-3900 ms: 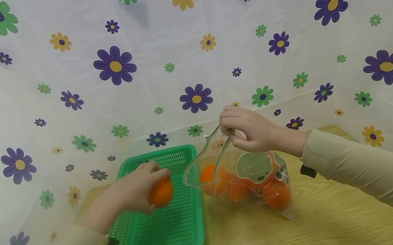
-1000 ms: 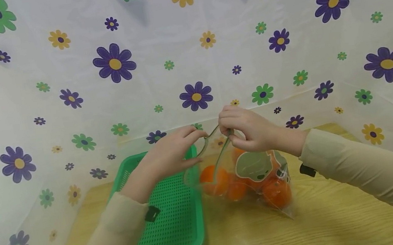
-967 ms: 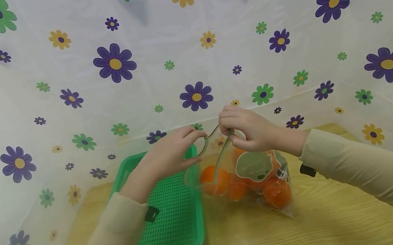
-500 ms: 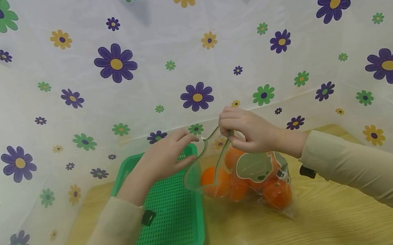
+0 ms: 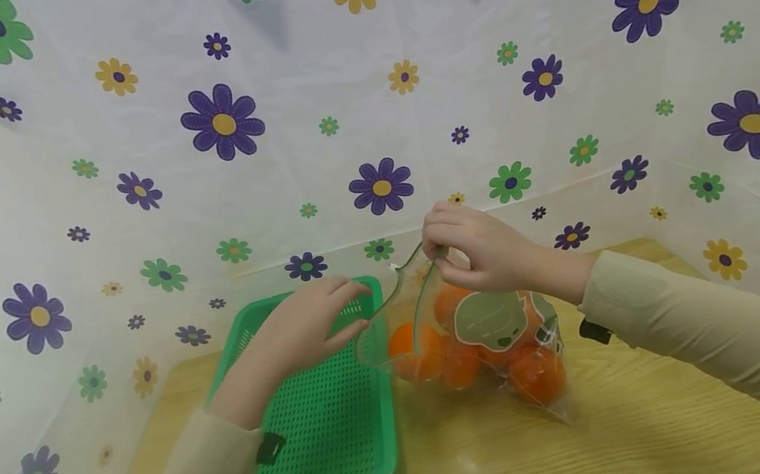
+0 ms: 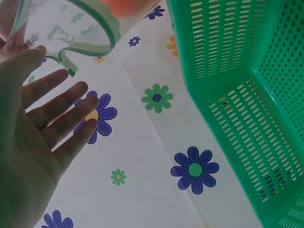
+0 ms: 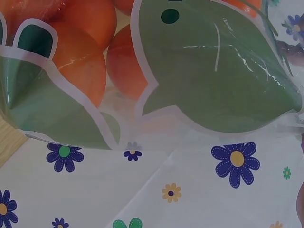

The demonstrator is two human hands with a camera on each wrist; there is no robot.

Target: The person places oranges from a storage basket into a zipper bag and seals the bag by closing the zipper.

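My right hand (image 5: 472, 248) pinches the upper edge of a clear plastic zip bag (image 5: 426, 303) and holds its mouth gaping to the left. Several oranges (image 5: 416, 352) lie in the bag, partly behind a printed green patch (image 5: 490, 323). In the right wrist view, that printed bag (image 7: 213, 71) fills the upper part, with oranges (image 7: 83, 61) showing through. My left hand (image 5: 305, 324) is empty, its fingers spread, just left of the bag's mouth and above the green basket. The left wrist view shows the open palm (image 6: 33, 137) close to the bag's green-edged mouth (image 6: 111, 31).
A green perforated plastic basket (image 5: 384, 471) stands on the wood-grain table (image 5: 597, 433), left of the bag; no fruit shows in its visible part. A white flower-patterned sheet (image 5: 313, 173) hangs behind and at both sides.
Earlier my left hand held an orange over the basket. It then reached the bag's mouth without it and has since drawn back slightly left and down. The right hand keeps its grip.
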